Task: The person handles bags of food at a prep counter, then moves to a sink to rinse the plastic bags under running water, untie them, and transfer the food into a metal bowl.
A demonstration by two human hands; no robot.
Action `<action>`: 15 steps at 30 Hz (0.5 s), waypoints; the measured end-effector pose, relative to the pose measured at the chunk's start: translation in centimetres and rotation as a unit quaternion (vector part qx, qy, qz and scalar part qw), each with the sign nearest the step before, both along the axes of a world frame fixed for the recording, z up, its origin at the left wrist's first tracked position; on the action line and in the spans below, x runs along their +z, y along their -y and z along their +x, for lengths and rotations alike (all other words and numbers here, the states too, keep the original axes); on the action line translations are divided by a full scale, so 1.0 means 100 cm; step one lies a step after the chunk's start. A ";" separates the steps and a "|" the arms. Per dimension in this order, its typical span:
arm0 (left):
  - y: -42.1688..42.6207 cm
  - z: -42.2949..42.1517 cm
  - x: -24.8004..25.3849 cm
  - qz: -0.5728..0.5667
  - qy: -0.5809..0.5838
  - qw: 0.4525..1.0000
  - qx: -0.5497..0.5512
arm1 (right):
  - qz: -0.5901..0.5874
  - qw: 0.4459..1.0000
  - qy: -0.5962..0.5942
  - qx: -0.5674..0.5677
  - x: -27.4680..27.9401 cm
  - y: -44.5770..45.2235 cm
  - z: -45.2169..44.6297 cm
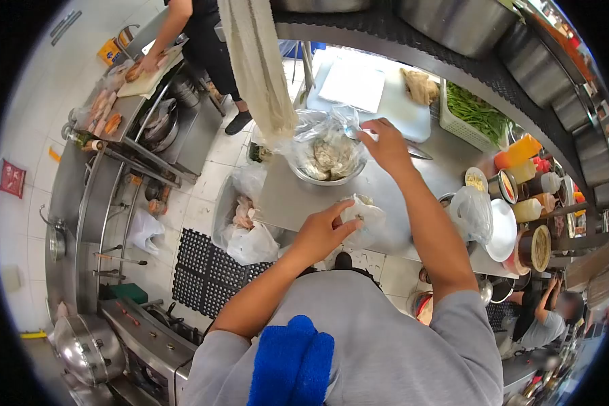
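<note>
My left hand is closed at the near edge of the steel counter, its thumb and fingers on a small whitish plastic bag. What the bag contains is hard to make out. Farther off, my right hand pinches the edge of a clear plastic bag that lines a round metal bowl. Pale, greyish pieces of food lie in the bowl inside the plastic. A knife lies on the counter to the right of my right hand.
A white cutting board and a basket of green vegetables stand behind. Squeeze bottles and white plates line the right. A beige cloth hangs overhead. Left below is a bin; another person's hand works at far left.
</note>
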State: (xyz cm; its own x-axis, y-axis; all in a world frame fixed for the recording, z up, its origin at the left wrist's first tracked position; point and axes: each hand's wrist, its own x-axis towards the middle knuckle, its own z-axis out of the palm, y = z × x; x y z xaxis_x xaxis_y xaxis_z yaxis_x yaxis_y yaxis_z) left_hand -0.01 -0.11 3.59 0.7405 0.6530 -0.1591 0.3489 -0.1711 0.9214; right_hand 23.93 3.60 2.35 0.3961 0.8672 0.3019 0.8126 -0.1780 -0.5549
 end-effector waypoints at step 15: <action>-0.096 0.032 -0.020 -0.210 0.156 0.940 0.218 | 0.089 0.977 0.003 0.194 -0.009 -0.040 -0.030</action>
State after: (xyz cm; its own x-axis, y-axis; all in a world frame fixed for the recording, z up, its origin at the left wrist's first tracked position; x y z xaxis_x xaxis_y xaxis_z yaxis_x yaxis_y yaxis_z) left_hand 3.18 9.48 1.61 0.4703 0.8337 -0.2895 0.0028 0.3266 0.9451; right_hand 20.96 7.63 1.48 0.0461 0.8856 0.4622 0.8029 0.2424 -0.5446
